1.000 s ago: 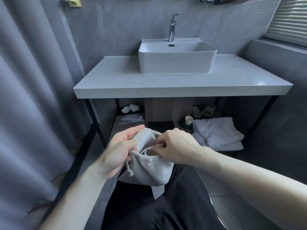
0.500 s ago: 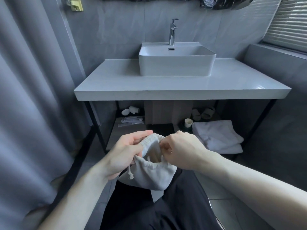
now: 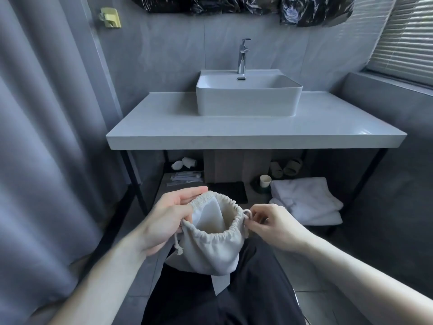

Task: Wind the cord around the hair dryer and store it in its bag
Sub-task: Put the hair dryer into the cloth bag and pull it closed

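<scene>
A long grey curtain (image 3: 42, 137) fills the whole left side, and beside it the grey countertop (image 3: 246, 130) stretches across the middle on a black metal frame, carrying a white rectangular basin (image 3: 248, 99) with a chrome tap (image 3: 242, 56) behind it. Black plastic sheeting (image 3: 246, 5) hangs along the top of the tiled wall, and a window blind (image 3: 407, 36) closes the upper right corner. Under the countertop, on the low shelf, folded white towels (image 3: 307, 200) lie at the right, with a small pale cup (image 3: 265, 181) just beside them and a pair of slippers (image 3: 285, 168) behind; flat packets (image 3: 185, 178) lie at the left. In the foreground, above the person's dark trousers (image 3: 199, 299), the drawstring bag (image 3: 213, 245) of pale cloth is held between the two hands, well in front of the shelf and hiding part of it. Its gathered mouth is open and faces up (inside I see only pale lining, the hair dryer is not visible). The left hand (image 3: 164, 224) is closed on the left rim of the bag, thumb over the hem. The right hand (image 3: 274, 226) pinches the loop of the drawstring cord (image 3: 247, 215) at the right rim, and a knotted cord end (image 3: 179, 250) hangs below the left hand
</scene>
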{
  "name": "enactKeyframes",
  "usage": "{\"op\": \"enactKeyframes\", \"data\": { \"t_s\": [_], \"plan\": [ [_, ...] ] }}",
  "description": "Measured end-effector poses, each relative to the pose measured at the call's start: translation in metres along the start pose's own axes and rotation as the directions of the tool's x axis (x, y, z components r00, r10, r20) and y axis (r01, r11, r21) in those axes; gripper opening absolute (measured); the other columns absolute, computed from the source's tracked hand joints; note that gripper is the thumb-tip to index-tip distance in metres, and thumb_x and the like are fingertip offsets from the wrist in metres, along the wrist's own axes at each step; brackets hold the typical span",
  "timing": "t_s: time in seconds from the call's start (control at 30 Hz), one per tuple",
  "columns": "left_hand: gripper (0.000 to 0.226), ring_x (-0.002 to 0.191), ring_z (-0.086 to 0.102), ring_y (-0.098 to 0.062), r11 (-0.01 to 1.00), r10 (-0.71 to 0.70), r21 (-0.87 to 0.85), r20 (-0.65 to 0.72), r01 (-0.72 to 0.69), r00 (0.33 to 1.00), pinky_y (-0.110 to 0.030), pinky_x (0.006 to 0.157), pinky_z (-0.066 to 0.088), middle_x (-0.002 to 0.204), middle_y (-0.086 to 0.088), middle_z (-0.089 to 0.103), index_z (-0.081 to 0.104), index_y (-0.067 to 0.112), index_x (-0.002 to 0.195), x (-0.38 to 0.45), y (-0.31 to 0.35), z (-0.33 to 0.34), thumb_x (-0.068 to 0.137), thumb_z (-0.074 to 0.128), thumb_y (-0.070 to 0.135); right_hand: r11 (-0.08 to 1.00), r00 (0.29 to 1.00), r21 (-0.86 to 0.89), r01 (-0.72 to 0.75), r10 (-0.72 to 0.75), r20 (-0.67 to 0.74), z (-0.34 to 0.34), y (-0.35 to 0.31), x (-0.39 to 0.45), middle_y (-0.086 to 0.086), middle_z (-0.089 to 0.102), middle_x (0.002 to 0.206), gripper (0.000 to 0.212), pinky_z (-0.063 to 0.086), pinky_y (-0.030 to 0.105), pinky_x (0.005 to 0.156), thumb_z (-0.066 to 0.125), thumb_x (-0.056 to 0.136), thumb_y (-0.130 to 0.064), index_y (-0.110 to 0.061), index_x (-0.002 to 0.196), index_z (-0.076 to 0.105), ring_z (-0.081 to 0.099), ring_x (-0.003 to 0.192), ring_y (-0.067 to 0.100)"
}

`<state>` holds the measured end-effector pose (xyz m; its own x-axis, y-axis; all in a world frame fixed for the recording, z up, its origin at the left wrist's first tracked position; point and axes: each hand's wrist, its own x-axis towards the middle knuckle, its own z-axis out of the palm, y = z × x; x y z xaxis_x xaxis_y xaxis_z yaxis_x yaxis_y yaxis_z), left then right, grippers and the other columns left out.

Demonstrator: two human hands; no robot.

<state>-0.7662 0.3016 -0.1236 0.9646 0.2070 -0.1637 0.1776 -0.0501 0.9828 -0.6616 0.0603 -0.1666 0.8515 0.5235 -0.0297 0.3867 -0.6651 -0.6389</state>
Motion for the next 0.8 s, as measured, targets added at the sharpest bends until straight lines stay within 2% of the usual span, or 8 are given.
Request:
{"op": "enactKeyframes", "data": {
  "t_s": [0.17,0.27,0.33,0.43,0.5,0.63,0.7,0.8],
  "plan": [
    [0.065,0.058,0.066,0.001,0.995,-0.006,-0.098,-0.025,0.003,1.000,-0.010,0.042,0.041,0.124,-0.008,0.081,0.071,0.011,0.131,0.000,0.016,-0.011,0.089,0.035,-0.023,0.898,0.989,0.435,-0.057,0.110,-0.097,-0.042,-0.022,0.007,0.000,0.081,0.073,0.027,0.040,0.014,0.048,0.060,0.097,-0.010,-0.014,0.072,0.071,0.057,0.052,0.004],
    [0.060,0.055,0.056,-0.007,0.971,-0.019,-0.238,-0.041,0.009,0.999,-0.015,0.038,0.032,0.120,-0.014,0.082,0.073,0.003,0.124,0.001,0.026,-0.018,0.088,0.033,-0.021,0.775,0.978,0.628,-0.073,0.180,-0.109,-0.053,-0.027,0.011,0.001,0.073,0.069,0.034,0.032,0.021,0.042,0.059,0.104,-0.010,-0.014,0.071,0.067,0.053,0.050,0.012],
    [0.055,0.058,0.052,-0.010,0.954,-0.011,-0.299,-0.046,-0.003,0.999,-0.017,0.039,0.032,0.118,-0.015,0.082,0.073,0.001,0.121,-0.001,0.030,-0.016,0.089,0.033,-0.020,0.709,0.965,0.703,-0.046,0.214,-0.152,-0.053,-0.029,0.012,0.005,0.073,0.078,0.033,0.034,0.022,0.045,0.061,0.105,-0.014,-0.016,0.075,0.074,0.056,0.054,0.015],
    [0.051,0.057,0.048,-0.011,0.929,0.018,-0.368,-0.072,-0.043,0.997,-0.017,0.039,0.035,0.112,-0.012,0.082,0.074,0.000,0.112,-0.005,0.030,-0.003,0.090,0.033,-0.020,0.735,0.952,0.678,-0.024,0.223,-0.208,-0.045,-0.042,-0.001,0.001,0.080,0.100,0.008,0.041,0.021,0.040,0.070,0.101,-0.017,-0.023,0.104,0.074,0.069,0.060,0.015],
    [0.047,0.054,0.046,-0.009,0.928,0.035,-0.367,-0.098,-0.069,0.995,-0.017,0.041,0.039,0.109,-0.010,0.081,0.075,0.002,0.107,-0.009,0.023,0.009,0.092,0.035,-0.019,0.817,0.960,0.577,0.000,0.161,-0.228,-0.029,-0.050,-0.025,-0.011,0.074,0.114,0.039,0.051,0.020,0.050,0.080,0.093,-0.021,-0.037,0.124,0.062,0.076,0.073,0.013],
    [0.041,0.052,0.050,-0.010,0.935,0.059,-0.341,-0.127,-0.099,0.990,-0.019,0.046,0.045,0.097,-0.007,0.074,0.076,0.004,0.099,-0.015,0.009,0.035,0.096,0.041,-0.016,0.904,0.994,0.418,0.093,-0.059,-0.093,0.005,-0.064,-0.062,-0.025,0.065,0.123,0.056,0.061,0.023,0.086,0.091,0.077,-0.040,-0.051,0.124,0.062,0.068,0.109,-0.003],
    [0.043,0.052,0.050,-0.010,0.936,0.064,-0.336,-0.117,-0.100,0.991,-0.019,0.047,0.045,0.082,0.000,0.067,0.077,0.009,0.091,-0.015,0.008,0.046,0.097,0.042,-0.014,0.908,0.988,0.394,0.142,-0.107,-0.110,0.019,-0.066,-0.064,-0.022,0.066,0.125,0.054,0.061,0.025,0.092,0.091,0.075,-0.046,-0.047,0.123,0.065,0.065,0.120,-0.003],
    [0.049,0.050,0.052,-0.013,0.941,0.072,-0.325,-0.087,-0.097,0.994,-0.022,0.051,0.048,0.071,0.002,0.062,0.078,0.015,0.083,-0.013,0.011,0.055,0.098,0.042,-0.014,0.872,0.960,0.441,0.214,-0.104,-0.259,0.028,-0.067,-0.055,-0.006,0.079,0.103,0.021,0.064,0.034,0.084,0.088,0.086,-0.030,-0.031,0.103,0.076,0.076,0.100,0.010]
  ]
}}
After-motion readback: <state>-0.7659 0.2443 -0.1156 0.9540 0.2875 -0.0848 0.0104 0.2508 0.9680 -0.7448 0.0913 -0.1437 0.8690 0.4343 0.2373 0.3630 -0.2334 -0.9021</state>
